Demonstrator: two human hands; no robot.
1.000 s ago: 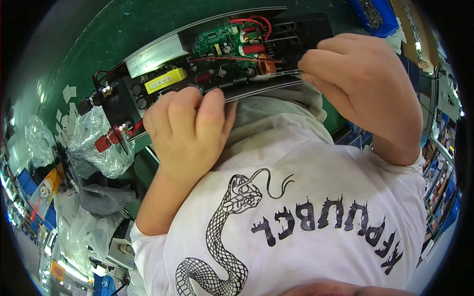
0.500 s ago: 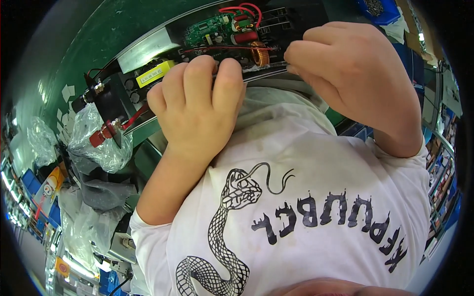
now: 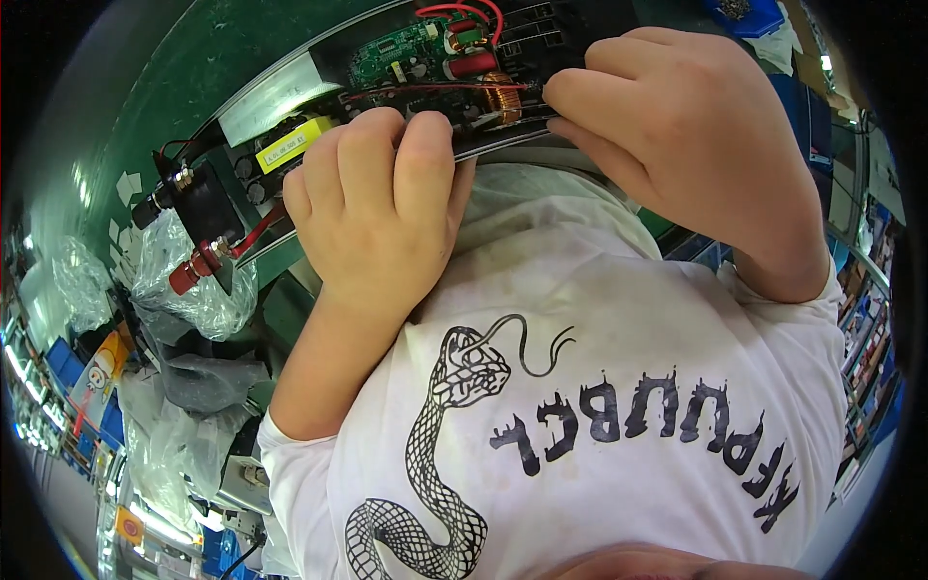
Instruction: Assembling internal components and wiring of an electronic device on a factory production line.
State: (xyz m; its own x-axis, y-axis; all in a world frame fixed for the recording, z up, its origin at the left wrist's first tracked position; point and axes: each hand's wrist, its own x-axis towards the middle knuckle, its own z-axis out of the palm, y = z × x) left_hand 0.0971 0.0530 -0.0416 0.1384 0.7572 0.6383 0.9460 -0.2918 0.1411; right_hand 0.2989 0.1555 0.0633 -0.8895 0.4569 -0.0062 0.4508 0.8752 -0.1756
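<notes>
A long open electronic chassis (image 3: 275, 101) lies slanted across the top of the view, its circuit boards exposed. On it are a green upright board (image 3: 394, 54), a yellow transformer (image 3: 295, 145) and a copper-wound coil (image 3: 502, 99). Red and black terminal posts stick out of its left end plate (image 3: 207, 205). My left hand (image 3: 377, 208) is closed over the near edge, fingertips hidden inside. Just right of the coil, my right hand (image 3: 667, 135) is closed with thumb and forefinger near the board, by the end of a thin red wire (image 3: 440, 88). Anything between those fingers is hidden.
The chassis rests on a green work surface (image 3: 126, 87). Clear plastic bags (image 3: 198, 280) and paper scraps (image 3: 129, 188) lie to the left. A blue bin (image 3: 749, 17) of small parts stands at the far right, with shelving beyond.
The chassis and my left hand have shifted slightly left in view. My right hand has moved a little left and up, still close to the coil.
</notes>
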